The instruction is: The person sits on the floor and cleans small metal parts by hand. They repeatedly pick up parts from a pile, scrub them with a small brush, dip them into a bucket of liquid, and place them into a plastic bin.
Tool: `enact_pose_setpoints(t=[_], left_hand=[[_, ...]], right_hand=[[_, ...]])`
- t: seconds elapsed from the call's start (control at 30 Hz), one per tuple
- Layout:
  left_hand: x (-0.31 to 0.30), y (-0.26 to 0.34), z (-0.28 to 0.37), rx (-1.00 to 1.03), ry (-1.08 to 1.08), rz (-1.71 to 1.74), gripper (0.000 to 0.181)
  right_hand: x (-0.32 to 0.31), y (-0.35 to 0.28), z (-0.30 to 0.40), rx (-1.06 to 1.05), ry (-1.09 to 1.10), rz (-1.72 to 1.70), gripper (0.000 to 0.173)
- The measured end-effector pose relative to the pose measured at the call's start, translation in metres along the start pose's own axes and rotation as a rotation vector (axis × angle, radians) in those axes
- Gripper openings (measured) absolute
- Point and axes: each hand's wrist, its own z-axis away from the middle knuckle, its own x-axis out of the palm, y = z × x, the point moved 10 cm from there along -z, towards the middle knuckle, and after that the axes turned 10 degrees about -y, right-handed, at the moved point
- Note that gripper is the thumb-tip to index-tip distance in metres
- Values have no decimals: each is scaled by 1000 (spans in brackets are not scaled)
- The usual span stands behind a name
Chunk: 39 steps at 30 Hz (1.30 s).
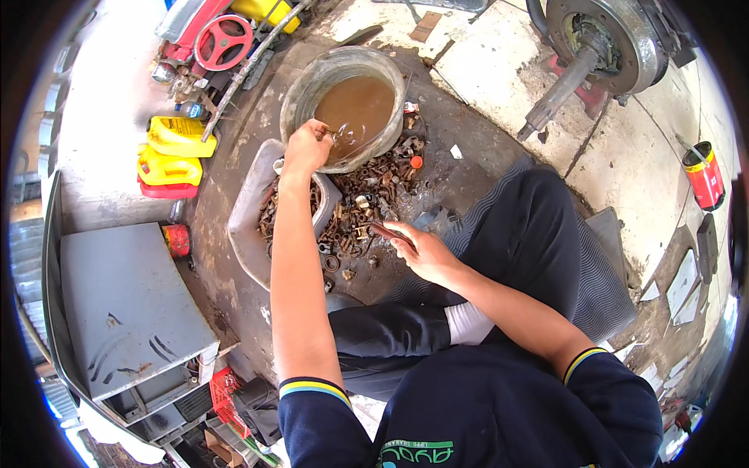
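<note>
My left hand [305, 147] is over the near left rim of a round bucket [295, 96] of murky brown water [357, 117]. Its fingertips pinch a small dark piece [322, 135], mostly hidden by the fingers. My right hand [430, 255] grips a slim reddish-brown tool [391, 233], whose kind I cannot make out. That hand is just right of a heap of rusty nuts, bolts and small metal fittings [366, 216] on the floor. Left of the heap, a grey plastic trough [241, 225] holds more such hardware, partly behind my left forearm.
Yellow jugs [175, 146] and a machine with a red handwheel [223, 42] stand at left. A grey metal cabinet [129, 298] lies lower left. A hub with a protruding shaft [564, 85] is upper right. A red can [704, 181] stands far right. My legs fold over a ridged mat [603, 292].
</note>
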Motion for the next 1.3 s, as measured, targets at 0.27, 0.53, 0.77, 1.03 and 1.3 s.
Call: enact_pose_setpoints(t=[0.27, 0.53, 0.77, 1.03, 1.3], left_hand=[[-77, -27, 59, 62, 287, 82, 29], [-92, -79, 122, 19, 441, -47, 34], [-9, -94, 178, 59, 568, 327, 20], [97, -107, 199, -114, 352, 348, 25], [123, -127, 188, -229, 347, 155, 41]], right_hand=[[6, 4, 2, -11, 3, 107, 34], [7, 14, 0, -46, 46, 158, 37], [-4, 21, 0, 36, 82, 26, 38], [-10, 38, -6, -22, 143, -9, 35], [-14, 44, -7, -9, 201, 23, 33]])
